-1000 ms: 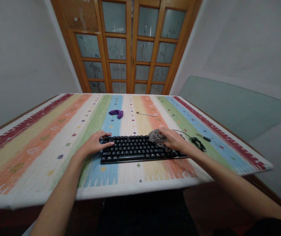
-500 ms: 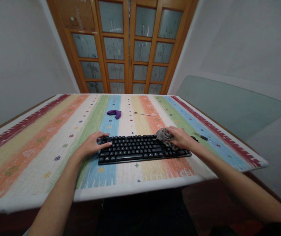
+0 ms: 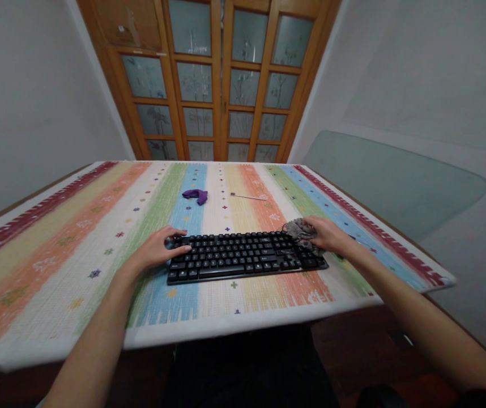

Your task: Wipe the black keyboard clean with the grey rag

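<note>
A black keyboard (image 3: 230, 255) lies flat on the table near its front edge. My left hand (image 3: 158, 246) grips the keyboard's left end, thumb over the keys and fingers round the back corner. At the other end, my right hand (image 3: 328, 234) is closed on a crumpled grey cloth (image 3: 299, 229), which rests on the keys at the upper right. The hand and cloth hide part of the number pad.
A striped tablecloth (image 3: 77, 272) covers the table. Beyond the keyboard lie a purple cloth (image 3: 196, 196) and a thin stick-like brush (image 3: 247, 196). Right of my right hand, a slim tool (image 3: 359, 241) is partly hidden. Wooden glazed doors (image 3: 221, 102) stand behind.
My right hand has slid the grey cloth rightward over the keys, from beside the main keys to the keyboard's right end. My left hand keeps its hold on the left end.
</note>
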`<state>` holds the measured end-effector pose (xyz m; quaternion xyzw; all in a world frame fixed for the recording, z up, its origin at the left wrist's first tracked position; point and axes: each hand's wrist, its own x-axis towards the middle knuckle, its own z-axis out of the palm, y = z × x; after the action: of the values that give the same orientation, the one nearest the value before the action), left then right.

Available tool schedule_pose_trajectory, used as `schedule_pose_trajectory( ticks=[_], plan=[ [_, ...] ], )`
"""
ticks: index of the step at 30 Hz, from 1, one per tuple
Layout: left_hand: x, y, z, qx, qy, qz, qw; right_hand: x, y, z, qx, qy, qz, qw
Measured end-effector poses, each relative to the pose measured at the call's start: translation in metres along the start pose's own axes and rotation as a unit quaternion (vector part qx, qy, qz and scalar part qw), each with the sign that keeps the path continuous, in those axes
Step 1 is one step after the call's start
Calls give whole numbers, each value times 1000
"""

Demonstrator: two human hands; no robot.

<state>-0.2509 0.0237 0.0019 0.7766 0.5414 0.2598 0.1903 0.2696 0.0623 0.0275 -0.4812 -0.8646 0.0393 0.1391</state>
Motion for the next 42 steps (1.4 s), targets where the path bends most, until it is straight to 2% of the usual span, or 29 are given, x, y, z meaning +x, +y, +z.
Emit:
schedule_pose_trajectory(
  ticks=[12,19,23,26,29,33,38,42],
  plan=[
    [0,2,-3,17,-3,0,1000,-20,23,-1,2,40,27,999],
    [1,2,-3,21,-8,2,1000,-18,22,2,3,38,32,999],
    [1,0,-2,17,-3,11,1000,-17,18,-8,12,51,47,997],
    [2,-1,-2,15,-1,13,1000,-11,11,-24,18,99,74,992],
    [2,0,-2,14,-4,7,1000,5,-10,-38,40,148,77,985],
    [1,6,-3,3,3,-12,1000,37,-64,-34,82,144,17,986],
    [-1,14,-7,-7,15,-33,999,82,-144,2,137,92,-103,981],
    [-1,15,-8,-20,32,-39,999,112,-203,38,131,48,-136,981]
  ],
)
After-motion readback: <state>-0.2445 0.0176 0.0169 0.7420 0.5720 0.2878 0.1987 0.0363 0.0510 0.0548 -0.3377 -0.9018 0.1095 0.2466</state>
